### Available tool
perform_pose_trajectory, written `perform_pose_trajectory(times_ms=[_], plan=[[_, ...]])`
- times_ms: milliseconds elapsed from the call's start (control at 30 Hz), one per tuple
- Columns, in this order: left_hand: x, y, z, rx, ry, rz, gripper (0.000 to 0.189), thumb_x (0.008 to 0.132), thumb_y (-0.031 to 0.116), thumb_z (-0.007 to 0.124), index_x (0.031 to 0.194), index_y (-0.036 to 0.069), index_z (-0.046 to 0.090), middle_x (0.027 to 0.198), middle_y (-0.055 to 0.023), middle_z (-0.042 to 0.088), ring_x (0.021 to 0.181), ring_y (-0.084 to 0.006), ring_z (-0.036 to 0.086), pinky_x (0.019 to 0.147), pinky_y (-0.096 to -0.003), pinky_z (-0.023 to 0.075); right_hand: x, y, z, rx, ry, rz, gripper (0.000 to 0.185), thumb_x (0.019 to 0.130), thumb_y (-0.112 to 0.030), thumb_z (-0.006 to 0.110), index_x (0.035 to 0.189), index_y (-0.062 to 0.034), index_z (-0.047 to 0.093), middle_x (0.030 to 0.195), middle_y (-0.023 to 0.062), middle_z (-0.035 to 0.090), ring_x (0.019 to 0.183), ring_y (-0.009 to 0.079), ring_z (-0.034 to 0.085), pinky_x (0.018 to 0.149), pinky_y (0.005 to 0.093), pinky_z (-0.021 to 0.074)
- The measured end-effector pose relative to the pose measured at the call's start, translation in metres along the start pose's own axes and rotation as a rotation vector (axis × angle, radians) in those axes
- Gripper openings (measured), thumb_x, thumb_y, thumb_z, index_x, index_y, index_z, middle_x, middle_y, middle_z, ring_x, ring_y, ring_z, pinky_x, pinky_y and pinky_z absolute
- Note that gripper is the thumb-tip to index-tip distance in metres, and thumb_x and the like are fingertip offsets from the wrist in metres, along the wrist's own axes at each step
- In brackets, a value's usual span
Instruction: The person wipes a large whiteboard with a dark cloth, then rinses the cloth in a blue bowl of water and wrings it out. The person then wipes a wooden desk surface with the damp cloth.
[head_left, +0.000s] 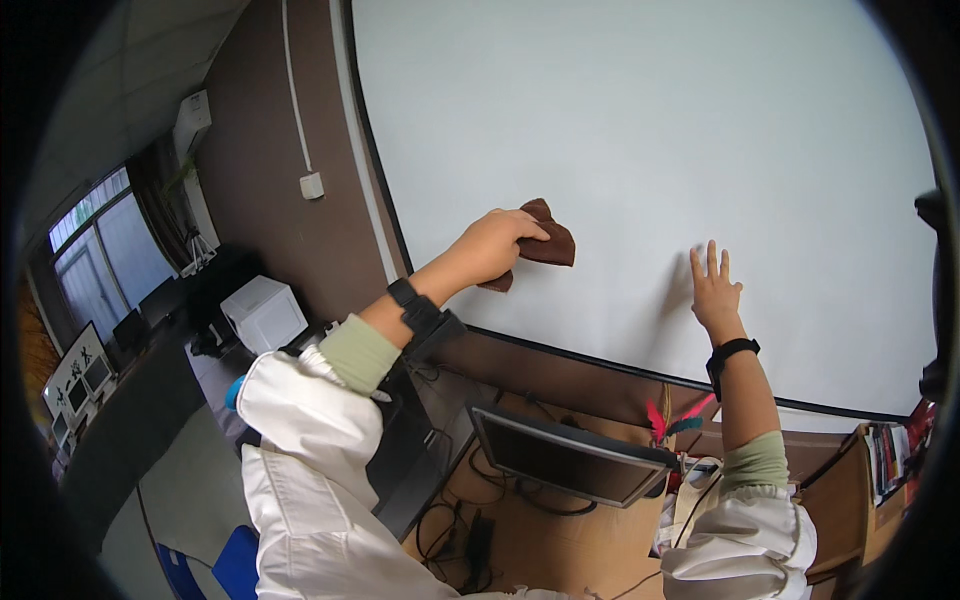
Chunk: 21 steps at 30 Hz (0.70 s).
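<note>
A brown cloth is held in my left hand, bunched under the fingers, at the lower left part of a large white projection screen with a black border. Whether the cloth touches the screen I cannot tell. To the right, my right hand has its fingers spread in front of the screen's lower part and holds nothing; its shadow falls on the screen beside it. Both wrists wear black bands, and white sleeves are pushed up over green cuffs.
Below the screen, a black monitor stands on a wooden desk with tangled black cables. Colourful feathers rise behind it. A bookshelf is at the right. A white box-shaped appliance and a blue chair are at the left.
</note>
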<state>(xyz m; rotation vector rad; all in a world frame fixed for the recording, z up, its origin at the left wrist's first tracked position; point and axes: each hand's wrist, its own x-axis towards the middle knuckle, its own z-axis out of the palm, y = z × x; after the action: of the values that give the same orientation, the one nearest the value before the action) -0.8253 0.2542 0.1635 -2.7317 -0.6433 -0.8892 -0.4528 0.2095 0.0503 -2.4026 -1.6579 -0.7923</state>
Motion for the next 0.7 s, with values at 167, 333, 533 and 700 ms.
perform_pose_trajectory(times_ms=[167, 333, 533, 700], plan=[[-0.076, 0.085, -0.052, -1.049, 0.01, -0.688, 0.051, 0.083, -0.009, 0.043, 0.131, 0.001, 0.059, 0.115, -0.0129, 0.063, 0.094, -0.0181, 0.064, 0.077, -0.0279, 0.0544, -0.066, -0.014, -0.051, 0.328, 0.046, -0.06, 0.078, 0.081, -0.017, 0.074, 0.148, -0.01, 0.035, 0.158, 0.02, 0.021, 0.142, 0.0398, 0.028, 0.095, 0.059, 0.0476], [-0.173, 0.156, -0.05, -1.63, 0.162, -0.8, 0.055, 0.09, -0.006, 0.043, 0.145, 0.0, 0.041, 0.14, -0.0157, 0.05, 0.122, -0.0254, 0.055, 0.103, -0.0353, 0.0467, -0.159, -0.055, -0.085, 0.899, 0.088, -0.235, 0.061, 0.081, -0.02, 0.074, 0.132, 0.0029, 0.049, 0.136, 0.0272, 0.048, 0.12, 0.0443, 0.051, 0.102, 0.0454, 0.0439], [-0.269, 0.214, -0.039, -1.828, 0.477, -1.188, 0.043, 0.098, 0.011, 0.051, 0.14, 0.002, 0.047, 0.137, -0.0118, 0.054, 0.125, -0.0246, 0.052, 0.106, -0.035, 0.043, -0.291, -0.14, -0.11, 1.734, -0.535, -0.159, 0.028, 0.096, -0.013, 0.061, 0.121, -0.0009, 0.06, 0.112, 0.0078, 0.066, 0.096, 0.0158, 0.064, 0.079, 0.0282, 0.0542], [-0.341, 0.231, -0.055, -1.999, 0.563, -1.031, 0.043, 0.101, 0.024, 0.051, 0.138, 0.005, 0.049, 0.135, -0.0073, 0.056, 0.122, -0.0193, 0.055, 0.104, -0.0349, 0.0435, -0.361, -0.2, -0.14, 2.122, -0.848, 0.069, 0.027, 0.101, -0.016, 0.054, 0.122, -0.001, 0.059, 0.11, 0.0081, 0.065, 0.096, 0.0191, 0.067, 0.073, 0.0303, 0.0602]])
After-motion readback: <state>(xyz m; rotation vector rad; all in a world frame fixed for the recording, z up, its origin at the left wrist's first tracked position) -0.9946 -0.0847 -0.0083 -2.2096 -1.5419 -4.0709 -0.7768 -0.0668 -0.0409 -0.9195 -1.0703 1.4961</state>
